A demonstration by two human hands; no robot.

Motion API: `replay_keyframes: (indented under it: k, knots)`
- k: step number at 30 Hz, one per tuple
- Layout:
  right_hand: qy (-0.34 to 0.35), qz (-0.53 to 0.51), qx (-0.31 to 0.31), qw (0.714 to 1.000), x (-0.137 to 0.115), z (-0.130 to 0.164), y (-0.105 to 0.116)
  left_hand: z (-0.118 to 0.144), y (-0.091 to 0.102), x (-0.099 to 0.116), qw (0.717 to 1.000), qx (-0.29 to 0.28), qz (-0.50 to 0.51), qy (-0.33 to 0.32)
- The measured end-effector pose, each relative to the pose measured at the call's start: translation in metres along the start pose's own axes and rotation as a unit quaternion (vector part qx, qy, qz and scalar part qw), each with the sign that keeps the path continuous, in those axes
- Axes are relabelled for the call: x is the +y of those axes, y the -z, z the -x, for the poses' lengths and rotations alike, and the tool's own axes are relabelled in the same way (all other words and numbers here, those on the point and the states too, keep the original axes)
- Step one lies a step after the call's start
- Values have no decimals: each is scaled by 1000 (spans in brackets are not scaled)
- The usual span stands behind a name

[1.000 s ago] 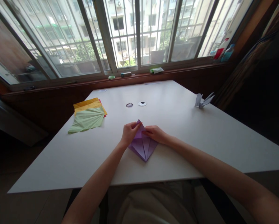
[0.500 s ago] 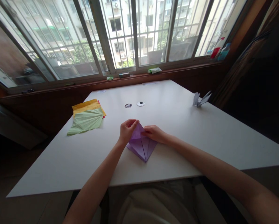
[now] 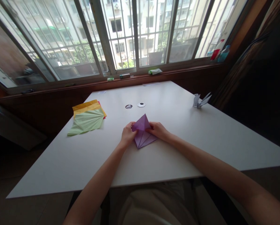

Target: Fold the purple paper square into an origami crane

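While both hands, left hand (image 3: 128,135) and right hand (image 3: 159,131), pinch the part-folded purple paper (image 3: 142,135) with closed fingers on the tabletop (image 3: 177,147), folding looks midway, shape unfinished.

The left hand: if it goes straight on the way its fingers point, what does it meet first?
The left hand points up-right into the purple paper, which it already touches; just beyond is the right hand.

The left hand (image 3: 128,135) and right hand (image 3: 159,130) cover the side corners of the purple paper (image 3: 142,134), so their grip there is hidden. Two small round things (image 3: 135,106) toward the table's (image 3: 189,150) far edge are perhaps caps.
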State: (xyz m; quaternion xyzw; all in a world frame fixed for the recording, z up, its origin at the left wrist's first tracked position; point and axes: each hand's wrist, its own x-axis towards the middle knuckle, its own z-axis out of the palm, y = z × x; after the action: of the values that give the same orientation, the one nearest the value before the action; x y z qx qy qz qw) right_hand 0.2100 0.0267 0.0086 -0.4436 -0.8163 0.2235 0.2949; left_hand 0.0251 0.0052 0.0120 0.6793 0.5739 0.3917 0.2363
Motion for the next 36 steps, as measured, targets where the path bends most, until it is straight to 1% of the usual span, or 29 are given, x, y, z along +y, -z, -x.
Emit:
replay_keyframes:
  k: [3,8,12,16,17,19,22,25,27,29,32,36]
  knots:
    - [-2,25,17,1000,1,0,-2,1,-2,-2,999,-9,-38,-19]
    - [-33,45,76,996,6,0,-8,1,-3,-4,991,14,-130,-15]
    - [-58,51,85,993,7,-1,-6,2,-4,-4,980,2,-198,-17]
    - [-105,98,110,983,4,-1,-1,3,-5,-3,977,4,-211,-19]
    - [-97,108,105,984,3,-1,0,4,-5,-2,978,4,-207,-19]
    - [-53,113,94,988,2,-1,0,3,-5,-1,979,8,-203,-22]
    - [-3,90,83,992,2,0,-1,3,-5,-1,976,29,-213,-26]
    - [7,77,68,995,-1,2,-1,2,-3,0,973,57,-221,-18]
    - [7,81,57,995,-3,3,0,3,-3,1,975,65,-214,-8]
    - [11,81,48,995,-5,3,0,4,-3,2,977,65,-201,4]
    - [39,61,37,997,-6,4,0,5,-4,3,981,58,-185,18]
    - [70,63,35,995,-3,4,-4,5,-5,5,986,51,-159,31]
